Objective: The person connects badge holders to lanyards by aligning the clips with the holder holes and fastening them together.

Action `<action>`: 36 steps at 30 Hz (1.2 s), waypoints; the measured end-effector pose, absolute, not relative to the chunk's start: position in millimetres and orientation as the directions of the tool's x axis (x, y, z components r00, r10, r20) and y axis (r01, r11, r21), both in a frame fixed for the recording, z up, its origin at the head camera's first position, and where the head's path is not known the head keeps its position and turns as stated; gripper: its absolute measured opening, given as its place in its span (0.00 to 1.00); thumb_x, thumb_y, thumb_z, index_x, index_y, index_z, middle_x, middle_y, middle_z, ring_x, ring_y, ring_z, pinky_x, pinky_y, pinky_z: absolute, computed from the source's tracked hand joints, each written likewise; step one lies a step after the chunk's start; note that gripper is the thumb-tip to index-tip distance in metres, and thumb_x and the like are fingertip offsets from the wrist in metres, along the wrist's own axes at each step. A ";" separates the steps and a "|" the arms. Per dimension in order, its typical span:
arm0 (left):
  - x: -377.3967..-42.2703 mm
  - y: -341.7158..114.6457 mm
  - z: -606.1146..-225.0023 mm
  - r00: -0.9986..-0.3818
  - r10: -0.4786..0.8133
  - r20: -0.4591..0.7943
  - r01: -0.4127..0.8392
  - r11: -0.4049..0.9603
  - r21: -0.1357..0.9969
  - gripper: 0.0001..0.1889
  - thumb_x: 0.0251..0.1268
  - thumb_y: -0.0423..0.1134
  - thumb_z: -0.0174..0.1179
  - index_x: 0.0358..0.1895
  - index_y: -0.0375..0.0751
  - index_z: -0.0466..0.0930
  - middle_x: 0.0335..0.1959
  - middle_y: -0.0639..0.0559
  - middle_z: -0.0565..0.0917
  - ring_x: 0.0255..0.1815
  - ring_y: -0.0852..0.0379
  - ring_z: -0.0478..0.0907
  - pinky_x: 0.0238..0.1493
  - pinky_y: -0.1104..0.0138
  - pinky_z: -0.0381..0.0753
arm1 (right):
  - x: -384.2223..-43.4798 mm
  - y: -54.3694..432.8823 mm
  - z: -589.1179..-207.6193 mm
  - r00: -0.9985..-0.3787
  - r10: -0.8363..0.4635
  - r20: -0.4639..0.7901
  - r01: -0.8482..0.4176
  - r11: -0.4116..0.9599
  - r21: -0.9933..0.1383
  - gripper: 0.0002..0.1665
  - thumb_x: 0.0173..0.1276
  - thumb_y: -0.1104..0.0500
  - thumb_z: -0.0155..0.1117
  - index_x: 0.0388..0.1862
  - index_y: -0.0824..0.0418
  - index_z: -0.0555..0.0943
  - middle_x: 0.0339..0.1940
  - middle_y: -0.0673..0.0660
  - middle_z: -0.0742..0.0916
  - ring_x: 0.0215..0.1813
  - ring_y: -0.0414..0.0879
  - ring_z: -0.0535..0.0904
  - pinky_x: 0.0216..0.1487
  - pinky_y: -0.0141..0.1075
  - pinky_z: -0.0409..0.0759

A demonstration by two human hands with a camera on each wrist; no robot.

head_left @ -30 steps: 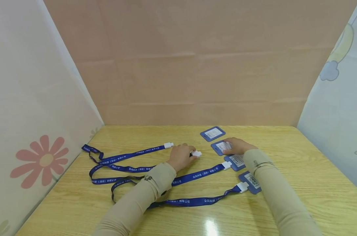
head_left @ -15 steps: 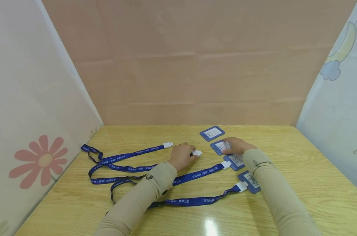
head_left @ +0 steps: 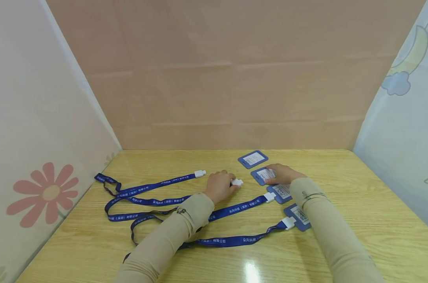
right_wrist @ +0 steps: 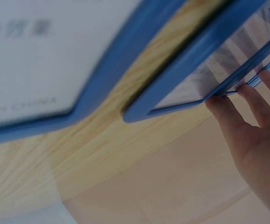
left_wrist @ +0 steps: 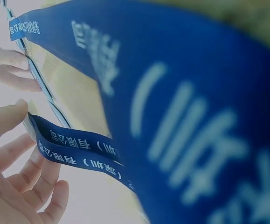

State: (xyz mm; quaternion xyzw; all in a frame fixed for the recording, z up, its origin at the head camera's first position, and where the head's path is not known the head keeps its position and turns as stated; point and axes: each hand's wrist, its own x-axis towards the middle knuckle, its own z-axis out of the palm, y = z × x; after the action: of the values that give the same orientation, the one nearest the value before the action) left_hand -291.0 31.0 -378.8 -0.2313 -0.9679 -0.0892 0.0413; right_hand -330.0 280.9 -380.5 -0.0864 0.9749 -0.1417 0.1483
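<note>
My left hand (head_left: 219,186) pinches the white plastic clip (head_left: 237,182) at the end of a blue lanyard, whose printed strap (left_wrist: 79,149) runs back under the palm in the left wrist view. Across a small gap to the right, my right hand (head_left: 282,174) holds the right edge of a blue ID card holder (head_left: 259,176), its slotted end towards the clip. In the right wrist view, fingertips (right_wrist: 216,100) rest along the blue frame of that card holder (right_wrist: 139,109). The holder's right side is hidden behind my right fingers.
Two lanyards end at card holders nearer me, one holder (head_left: 280,193) by my right wrist and one (head_left: 298,217) beside the forearm. A separate card holder (head_left: 253,159) lies farther back. Another lanyard's white clip (head_left: 200,173) lies left of my left hand. Fabric walls enclose the table (head_left: 341,177).
My left hand has edged slightly right with the clip, narrowing the gap to the card holder. The right hand keeps its hold, and the head view has shifted a little.
</note>
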 end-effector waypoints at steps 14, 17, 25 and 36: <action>-288.3 35.4 -377.3 -0.876 0.461 0.141 0.479 0.867 0.140 0.17 0.61 0.52 0.59 0.48 0.47 0.83 0.40 0.51 0.84 0.40 0.54 0.80 0.44 0.59 0.78 | -331.3 282.4 -384.1 -0.939 -0.206 -0.275 -0.127 0.952 -0.280 0.44 0.63 0.42 0.61 0.70 0.65 0.60 0.69 0.70 0.65 0.70 0.68 0.58 0.68 0.60 0.57; -288.5 36.6 -378.0 -0.874 0.465 0.141 0.482 0.865 0.140 0.16 0.61 0.52 0.60 0.46 0.47 0.83 0.39 0.51 0.84 0.39 0.55 0.80 0.42 0.60 0.77 | -330.9 282.3 -383.8 -0.939 -0.208 -0.275 -0.129 0.952 -0.278 0.44 0.63 0.43 0.61 0.70 0.65 0.60 0.70 0.70 0.65 0.70 0.68 0.57 0.68 0.60 0.57; -290.4 38.9 -380.3 -0.869 0.474 0.146 0.491 0.861 0.129 0.16 0.59 0.52 0.61 0.45 0.47 0.84 0.38 0.52 0.84 0.39 0.56 0.80 0.41 0.61 0.77 | -330.0 282.8 -384.6 -0.937 -0.222 -0.269 -0.145 0.950 -0.277 0.43 0.64 0.43 0.60 0.70 0.66 0.60 0.69 0.70 0.66 0.70 0.68 0.58 0.68 0.60 0.56; -288.6 43.9 -377.4 -0.874 0.468 0.130 0.483 0.863 0.148 0.16 0.61 0.51 0.60 0.45 0.46 0.84 0.37 0.51 0.83 0.38 0.56 0.79 0.41 0.62 0.77 | -325.6 281.6 -381.2 -0.945 -0.206 -0.255 -0.134 0.952 -0.275 0.45 0.62 0.40 0.60 0.69 0.65 0.62 0.69 0.70 0.66 0.70 0.68 0.58 0.68 0.59 0.57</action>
State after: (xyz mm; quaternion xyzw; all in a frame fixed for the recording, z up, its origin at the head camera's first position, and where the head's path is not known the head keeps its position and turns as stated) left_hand -288.6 43.9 -377.4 -0.2466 -0.9640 -0.0882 0.0449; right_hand -325.6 281.6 -381.2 -0.0868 0.9778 -0.1279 0.1416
